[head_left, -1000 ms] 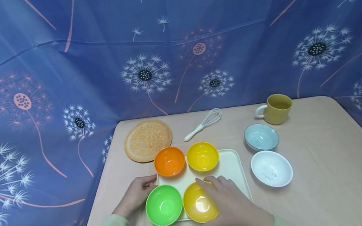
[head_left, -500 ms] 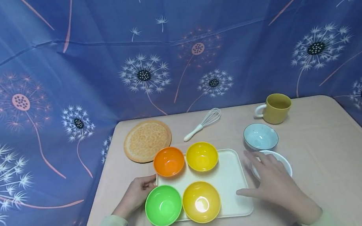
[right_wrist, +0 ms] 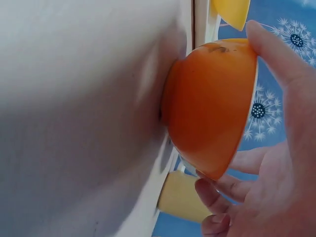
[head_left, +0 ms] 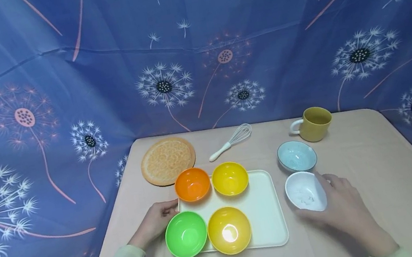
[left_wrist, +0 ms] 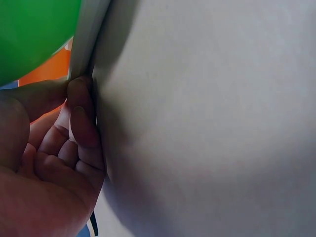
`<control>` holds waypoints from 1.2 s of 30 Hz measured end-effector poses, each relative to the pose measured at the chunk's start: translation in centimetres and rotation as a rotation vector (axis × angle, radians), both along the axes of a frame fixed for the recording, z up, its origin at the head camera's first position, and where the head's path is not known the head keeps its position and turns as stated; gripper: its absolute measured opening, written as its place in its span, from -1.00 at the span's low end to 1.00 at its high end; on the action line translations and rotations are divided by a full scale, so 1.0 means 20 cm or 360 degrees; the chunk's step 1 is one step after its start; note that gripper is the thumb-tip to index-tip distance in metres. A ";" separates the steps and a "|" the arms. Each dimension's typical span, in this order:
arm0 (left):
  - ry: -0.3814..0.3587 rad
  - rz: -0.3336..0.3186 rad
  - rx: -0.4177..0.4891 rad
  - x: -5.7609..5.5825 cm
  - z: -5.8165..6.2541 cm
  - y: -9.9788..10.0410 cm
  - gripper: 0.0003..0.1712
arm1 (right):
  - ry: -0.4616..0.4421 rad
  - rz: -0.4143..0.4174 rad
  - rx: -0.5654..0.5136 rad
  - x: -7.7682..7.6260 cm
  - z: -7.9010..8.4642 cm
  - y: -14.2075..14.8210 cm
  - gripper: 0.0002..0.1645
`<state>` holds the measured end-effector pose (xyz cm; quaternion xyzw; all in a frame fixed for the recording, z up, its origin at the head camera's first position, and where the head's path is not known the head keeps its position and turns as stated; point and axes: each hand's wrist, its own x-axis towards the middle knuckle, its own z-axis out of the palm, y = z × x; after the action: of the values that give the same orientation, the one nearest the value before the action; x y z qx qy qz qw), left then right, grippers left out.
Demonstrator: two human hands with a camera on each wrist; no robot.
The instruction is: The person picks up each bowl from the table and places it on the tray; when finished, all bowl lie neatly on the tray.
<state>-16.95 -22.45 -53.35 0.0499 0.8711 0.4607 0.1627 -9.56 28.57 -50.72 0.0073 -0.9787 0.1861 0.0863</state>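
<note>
My left hand (head_left: 157, 221) pinches the left edge of a cream rectangular tray (head_left: 265, 207) between thumb and fingers, as the left wrist view also shows. On the tray stand an orange bowl (head_left: 193, 185), a yellow bowl (head_left: 230, 179), a green bowl (head_left: 186, 235) and a deeper yellow bowl (head_left: 229, 230). Right of the tray, my right hand (head_left: 343, 205) grips a bowl with a white inside (head_left: 305, 192) by its rim, thumb on the near side, fingers on the far side. In the right wrist view this bowl's outside (right_wrist: 210, 103) is orange, with a dark smudge near the rim.
A pale blue bowl (head_left: 297, 156) sits just behind the white-inside bowl, with a mustard mug (head_left: 315, 123) beyond it. Along the back lie a white whisk (head_left: 230, 141) and a round pizza-like board (head_left: 168, 160). A blue dandelion-print cloth (head_left: 198, 80) hangs behind the table.
The right hand has let go of the front yellow bowl and moved right to the white-inside bowl, which it now grips. My left hand has stayed at the tray's edge.
</note>
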 end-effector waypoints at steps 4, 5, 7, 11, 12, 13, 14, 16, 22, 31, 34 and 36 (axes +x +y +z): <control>0.0002 -0.0006 0.0008 0.00 -0.01 0.00 -0.48 | -0.0063 -0.0006 0.0005 0.00 0.00 -0.01 0.61; 0.0006 -0.0010 0.0008 0.00 -0.01 0.00 -0.49 | -0.0076 -0.0005 -0.0001 0.00 0.00 -0.01 0.61; 0.0016 -0.0015 0.0007 0.01 0.00 0.00 -0.49 | -0.0095 -0.0006 -0.0021 0.00 -0.01 -0.01 0.62; 0.0032 -0.0026 0.0004 0.01 0.00 -0.01 -0.49 | -0.0093 -0.0010 -0.0053 0.00 -0.02 -0.02 0.61; 0.0037 -0.0029 0.0003 0.01 0.00 -0.01 -0.49 | -0.0088 -0.0013 -0.0049 0.00 -0.03 -0.02 0.61; 0.0040 -0.0031 0.0007 0.01 0.00 -0.01 -0.49 | -0.0081 -0.0016 -0.0047 -0.01 -0.03 -0.02 0.59; 0.0041 -0.0032 0.0010 0.01 0.00 -0.01 -0.49 | -0.0067 -0.0018 -0.0042 -0.01 -0.03 -0.02 0.58; 0.0045 -0.0034 0.0017 0.00 0.00 -0.01 -0.49 | -0.0050 -0.0020 -0.0031 -0.01 -0.04 -0.03 0.55; 0.0041 -0.0035 0.0038 0.00 0.00 -0.01 -0.48 | -0.0056 -0.0037 -0.0029 -0.01 -0.04 -0.04 0.54; 0.0033 -0.0041 0.0038 0.00 0.01 -0.01 -0.48 | -0.0099 -0.0045 -0.0107 0.01 -0.02 -0.05 0.58; 0.0036 -0.0051 0.0030 0.00 0.00 -0.01 -0.48 | -0.0052 0.0004 -0.0178 0.03 0.02 -0.08 0.53; 0.0037 -0.0053 0.0018 -0.01 0.00 -0.01 -0.47 | -0.0023 0.0046 -0.0218 0.04 0.05 -0.11 0.48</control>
<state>-17.07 -22.66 -53.40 0.0706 0.8693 0.4622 0.1600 -8.77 26.30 -49.75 0.0143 -0.9641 0.2539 0.0767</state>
